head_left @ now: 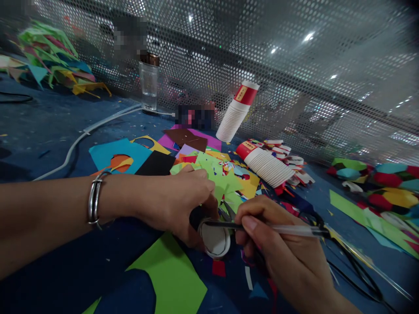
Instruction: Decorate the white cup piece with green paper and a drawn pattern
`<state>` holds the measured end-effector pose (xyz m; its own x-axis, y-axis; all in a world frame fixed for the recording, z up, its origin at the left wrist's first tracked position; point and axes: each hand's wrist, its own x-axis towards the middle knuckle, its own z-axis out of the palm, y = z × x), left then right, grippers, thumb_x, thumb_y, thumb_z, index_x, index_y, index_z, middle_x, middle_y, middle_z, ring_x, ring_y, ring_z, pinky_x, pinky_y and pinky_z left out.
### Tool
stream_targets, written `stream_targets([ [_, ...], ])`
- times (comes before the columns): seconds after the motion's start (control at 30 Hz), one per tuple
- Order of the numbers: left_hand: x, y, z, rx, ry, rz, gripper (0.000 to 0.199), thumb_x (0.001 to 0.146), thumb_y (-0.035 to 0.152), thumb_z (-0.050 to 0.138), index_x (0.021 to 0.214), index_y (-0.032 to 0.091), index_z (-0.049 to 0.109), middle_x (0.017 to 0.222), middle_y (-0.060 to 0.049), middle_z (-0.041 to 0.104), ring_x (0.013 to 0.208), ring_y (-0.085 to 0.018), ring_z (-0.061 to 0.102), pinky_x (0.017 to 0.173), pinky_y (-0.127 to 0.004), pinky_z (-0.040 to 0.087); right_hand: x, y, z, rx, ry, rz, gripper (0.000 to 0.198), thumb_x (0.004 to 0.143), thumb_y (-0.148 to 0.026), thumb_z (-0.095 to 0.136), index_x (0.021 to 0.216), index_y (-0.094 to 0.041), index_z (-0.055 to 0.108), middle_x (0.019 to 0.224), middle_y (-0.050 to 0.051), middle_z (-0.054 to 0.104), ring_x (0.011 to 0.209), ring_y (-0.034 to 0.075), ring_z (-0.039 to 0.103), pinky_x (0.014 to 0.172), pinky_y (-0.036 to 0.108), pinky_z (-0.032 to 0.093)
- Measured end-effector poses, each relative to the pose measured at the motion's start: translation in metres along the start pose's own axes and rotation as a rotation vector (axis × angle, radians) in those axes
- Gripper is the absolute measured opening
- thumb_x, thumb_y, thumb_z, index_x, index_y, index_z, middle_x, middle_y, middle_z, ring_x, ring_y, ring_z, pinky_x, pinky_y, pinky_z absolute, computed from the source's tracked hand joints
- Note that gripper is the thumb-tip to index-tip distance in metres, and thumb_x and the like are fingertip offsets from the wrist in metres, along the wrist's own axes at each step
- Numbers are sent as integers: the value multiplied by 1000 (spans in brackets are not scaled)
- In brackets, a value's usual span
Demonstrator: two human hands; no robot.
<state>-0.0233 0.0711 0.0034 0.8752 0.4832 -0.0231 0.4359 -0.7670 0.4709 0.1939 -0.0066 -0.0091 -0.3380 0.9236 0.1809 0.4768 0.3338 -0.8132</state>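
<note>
My left hand, with a silver bangle at its wrist, is closed around a small round white piece that looks like the bottom of a paper cup. A dark line curves along its inner edge, and a dark patch shows beside it under my fingers. My right hand pinches a pen with a clear barrel, its dark front end lying across the top of the white round. Scissors blades stick out just behind my right fingers; whether that hand also grips the scissors is hidden. A cut green sheet lies below my left hand.
Stacked paper cups stand tilted near a perforated metal screen; another cup stack lies on its side. Coloured paper scraps cover the middle. A glass, a white cable and patterned paper balls are around.
</note>
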Motion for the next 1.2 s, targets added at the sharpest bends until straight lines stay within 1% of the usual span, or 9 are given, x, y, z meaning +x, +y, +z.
stream_targets([
  [0.13, 0, -1, -1, -11, -5, 18, 35, 71, 51, 80, 97, 28, 78, 91, -3, 71, 93, -24, 51, 81, -36, 32, -4, -2, -2, -65, 0, -25, 26, 103, -27, 42, 88, -21, 62, 69, -1, 60, 53, 12, 57, 47, 23, 44],
  [0.23, 1, -1, -1, -20, -5, 25, 32, 71, 49, 80, 93, 26, 78, 84, -3, 70, 89, -23, 52, 77, -35, 32, -3, -3, -3, -105, -17, -34, 27, 103, -27, 41, 87, -21, 62, 68, -1, 60, 53, 12, 57, 47, 25, 45],
  [0.4, 1, -1, 0, -19, 9, 22, 37, 70, 51, 81, 96, 25, 78, 84, -4, 69, 88, -23, 52, 76, -35, 32, -1, -1, -3, -130, -1, -27, 27, 104, -29, 41, 89, -21, 62, 70, -1, 61, 53, 12, 58, 48, 25, 46],
  [0.57, 1, 0, -3, -26, -21, 33, 28, 72, 47, 81, 91, 25, 78, 73, -1, 67, 86, -22, 51, 74, -34, 31, -1, -2, -2, -180, -19, -58, 26, 103, -27, 40, 88, -21, 61, 68, -1, 59, 53, 12, 58, 48, 25, 46],
  [0.77, 0, 2, -4, -52, -31, 5, 30, 70, 45, 83, 92, 24, 78, 77, -1, 69, 87, -23, 52, 73, -33, 32, -5, -1, -2, -180, 5, -62, 24, 103, -28, 43, 91, -22, 63, 70, -1, 61, 54, 12, 58, 49, 24, 46],
  [0.87, 0, 0, -2, -60, -23, 18, 31, 70, 45, 83, 92, 25, 77, 79, -1, 71, 87, -22, 53, 74, -34, 31, -5, -2, -4, -173, 16, -61, 27, 102, -29, 42, 86, -21, 62, 65, -1, 60, 50, 13, 57, 47, 25, 45],
  [0.97, 0, -1, -2, -75, -16, 52, 27, 72, 45, 81, 91, 25, 78, 77, 1, 72, 84, -21, 53, 75, -34, 30, -5, -4, -5, -186, 20, -61, 29, 102, -28, 40, 82, -21, 60, 62, -1, 58, 49, 13, 55, 44, 25, 43],
  [1.13, 0, 0, -2, -35, -10, 43, 29, 72, 45, 81, 92, 25, 78, 79, -1, 72, 85, -21, 52, 73, -34, 29, -4, -6, -6, -231, 23, -36, 29, 101, -30, 41, 81, -21, 61, 61, -1, 58, 48, 13, 54, 43, 25, 42],
  [1.2, 0, 0, -2, -46, -18, 54, 28, 73, 45, 80, 92, 25, 78, 76, -1, 71, 83, -21, 52, 72, -34, 29, -5, -7, -6, -240, 22, -29, 30, 101, -30, 40, 81, -21, 61, 61, 0, 58, 48, 13, 53, 43, 25, 42],
])
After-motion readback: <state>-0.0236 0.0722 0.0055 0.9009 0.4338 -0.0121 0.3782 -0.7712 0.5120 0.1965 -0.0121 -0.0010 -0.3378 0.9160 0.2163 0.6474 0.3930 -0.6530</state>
